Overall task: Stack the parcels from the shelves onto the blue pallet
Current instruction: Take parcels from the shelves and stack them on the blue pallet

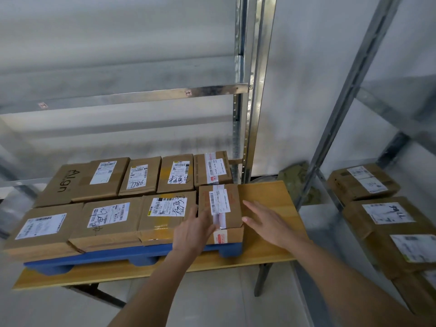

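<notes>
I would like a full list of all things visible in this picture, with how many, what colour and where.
parcels on the pallet: eight, brown cardboard with white labels, two rows of four
front right parcel: one, brown, white taped label, right end of the near row, between both hands
blue pallet: one, blue, under the parcels, on the table
wooden table: one, yellow-brown top, dark legs
parcels on the right shelf: at least three, brown, lower right
metal shelving: silver-grey, behind and right of the table
left hand: fingers straight, against the front right parcel's left side
right hand: fingers straight, at that parcel's right side
</notes>
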Tool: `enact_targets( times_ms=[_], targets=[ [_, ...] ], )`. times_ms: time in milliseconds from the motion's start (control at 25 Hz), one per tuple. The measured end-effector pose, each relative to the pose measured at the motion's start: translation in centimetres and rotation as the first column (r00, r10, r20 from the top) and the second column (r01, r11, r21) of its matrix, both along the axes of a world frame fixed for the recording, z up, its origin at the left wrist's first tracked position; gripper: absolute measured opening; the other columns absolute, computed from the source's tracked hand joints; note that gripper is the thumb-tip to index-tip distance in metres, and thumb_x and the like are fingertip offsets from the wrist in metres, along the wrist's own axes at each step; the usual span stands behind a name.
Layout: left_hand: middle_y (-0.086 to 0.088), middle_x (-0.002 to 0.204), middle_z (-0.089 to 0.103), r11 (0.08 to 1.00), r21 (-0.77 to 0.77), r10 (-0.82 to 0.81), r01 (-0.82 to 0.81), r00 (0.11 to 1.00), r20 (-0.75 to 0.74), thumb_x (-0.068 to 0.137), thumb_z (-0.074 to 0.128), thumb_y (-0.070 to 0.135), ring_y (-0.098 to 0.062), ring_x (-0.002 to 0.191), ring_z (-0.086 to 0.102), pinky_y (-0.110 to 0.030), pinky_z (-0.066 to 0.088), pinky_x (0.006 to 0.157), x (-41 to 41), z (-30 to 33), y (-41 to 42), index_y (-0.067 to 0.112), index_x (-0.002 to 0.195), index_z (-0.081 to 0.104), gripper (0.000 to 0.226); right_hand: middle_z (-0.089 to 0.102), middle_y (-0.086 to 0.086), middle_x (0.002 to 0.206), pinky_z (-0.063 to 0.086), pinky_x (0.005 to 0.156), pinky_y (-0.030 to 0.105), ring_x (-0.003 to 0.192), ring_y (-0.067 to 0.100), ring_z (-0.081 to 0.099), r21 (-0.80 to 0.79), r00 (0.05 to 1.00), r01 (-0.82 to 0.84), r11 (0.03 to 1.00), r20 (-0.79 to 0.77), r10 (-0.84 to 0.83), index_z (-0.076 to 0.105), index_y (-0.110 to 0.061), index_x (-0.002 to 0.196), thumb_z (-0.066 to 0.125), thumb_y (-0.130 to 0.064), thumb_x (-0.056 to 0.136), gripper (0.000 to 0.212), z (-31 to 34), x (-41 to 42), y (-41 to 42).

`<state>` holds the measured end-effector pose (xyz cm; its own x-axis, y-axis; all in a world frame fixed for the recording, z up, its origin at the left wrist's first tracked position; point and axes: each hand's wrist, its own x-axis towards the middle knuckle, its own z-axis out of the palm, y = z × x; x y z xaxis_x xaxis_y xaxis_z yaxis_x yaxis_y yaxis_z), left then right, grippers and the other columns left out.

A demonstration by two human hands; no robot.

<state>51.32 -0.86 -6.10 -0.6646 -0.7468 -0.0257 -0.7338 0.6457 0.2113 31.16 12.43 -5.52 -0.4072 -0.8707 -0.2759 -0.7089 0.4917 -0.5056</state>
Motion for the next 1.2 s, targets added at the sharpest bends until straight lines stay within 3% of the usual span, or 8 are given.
enact_targets(
  times_ms=[80,200,400,520,560,720,880,1200],
  targets=[
    [0.003,0.156,0.03,0.999,-0.006,-0.05,0.05,0.999,-0.006,0.095,0.046,0.061,-0.014,0.098,0.064,-0.023,0.047,0.06,-0.3,1.9,0.6,0.039,0.148,0.028,0.06,0.014,-0.005,0.169,0.026,0.121,0.049,0.155,0.021,0.019,-0.012,0.999,0.007,1.0,-0.032,-0.008,0.017,-0.045,0.159,0.046,-0.056,0.101,0.066,2.2,-0.2,1.6],
    [0.007,0.16,0.025,0.991,-0.004,-0.131,0.131,0.99,-0.048,0.094,0.042,0.066,-0.013,0.111,0.062,-0.032,0.056,0.08,-1.2,5.3,1.0,0.037,0.151,0.027,0.066,0.017,-0.003,0.169,0.029,0.121,0.046,0.153,0.02,0.024,-0.034,0.994,0.024,0.999,-0.102,-0.027,0.022,-0.038,0.159,0.047,-0.056,0.102,0.065,6.5,-1.0,4.4],
    [0.005,0.157,0.034,0.945,-0.028,-0.326,0.326,0.93,-0.167,0.094,0.042,0.065,-0.017,0.13,0.05,-0.037,0.051,0.098,-3.7,12.7,2.7,0.034,0.151,0.033,0.065,0.011,-0.008,0.169,0.03,0.12,0.049,0.154,0.024,0.023,-0.036,0.958,0.188,0.982,-0.215,-0.191,0.02,-0.041,0.16,0.045,-0.063,0.1,0.069,14.6,-1.5,9.9],
    [0.006,0.157,0.035,0.913,-0.042,-0.406,0.407,0.89,-0.208,0.096,0.045,0.062,-0.018,0.136,0.045,-0.04,0.045,0.105,-4.1,16.2,4.2,0.036,0.151,0.033,0.062,0.016,-0.007,0.169,0.029,0.121,0.048,0.154,0.022,0.021,-0.04,0.929,0.278,0.96,-0.244,-0.279,0.02,-0.042,0.159,0.041,-0.079,0.09,0.081,17.7,-0.4,13.5],
    [0.006,0.157,0.036,0.899,-0.045,-0.434,0.435,0.874,-0.221,0.096,0.045,0.061,-0.018,0.137,0.044,-0.04,0.044,0.106,-4.2,17.0,4.8,0.036,0.151,0.033,0.061,0.018,-0.007,0.168,0.029,0.121,0.047,0.154,0.022,0.022,-0.036,0.921,0.297,0.954,-0.252,-0.297,0.021,-0.04,0.159,0.041,-0.081,0.089,0.084,18.6,0.2,14.5],
    [0.006,0.155,0.038,0.834,-0.082,-0.546,0.546,0.794,-0.267,0.097,0.046,0.059,-0.019,0.138,0.042,-0.038,0.041,0.107,-4.7,19.8,7.6,0.034,0.151,0.035,0.06,0.019,-0.007,0.168,0.032,0.119,0.045,0.152,0.02,0.027,-0.034,0.87,0.376,0.926,-0.331,-0.366,0.021,-0.035,0.16,0.054,-0.057,0.098,0.073,21.5,3.1,18.9],
    [0.006,0.156,0.038,0.76,-0.083,-0.641,0.645,0.723,-0.257,0.096,0.047,0.059,-0.019,0.138,0.04,-0.038,0.04,0.108,-7.3,20.5,10.0,0.032,0.152,0.035,0.063,0.026,-0.007,0.166,0.037,0.116,0.044,0.147,0.021,0.036,0.002,0.824,0.463,0.886,-0.369,-0.429,0.023,-0.038,0.159,0.052,-0.061,0.097,0.072,22.2,3.0,22.3],
    [0.006,0.156,0.037,0.685,-0.073,-0.724,0.725,0.665,-0.183,0.094,0.048,0.063,-0.02,0.14,0.04,-0.039,0.04,0.111,-16.5,19.1,12.2,0.035,0.151,0.034,0.065,0.029,-0.01,0.165,0.035,0.115,0.04,0.147,0.017,0.035,0.033,0.772,0.57,0.821,-0.364,-0.522,0.021,-0.04,0.159,0.051,-0.064,0.096,0.075,20.9,-3.0,25.5]
  ],
)
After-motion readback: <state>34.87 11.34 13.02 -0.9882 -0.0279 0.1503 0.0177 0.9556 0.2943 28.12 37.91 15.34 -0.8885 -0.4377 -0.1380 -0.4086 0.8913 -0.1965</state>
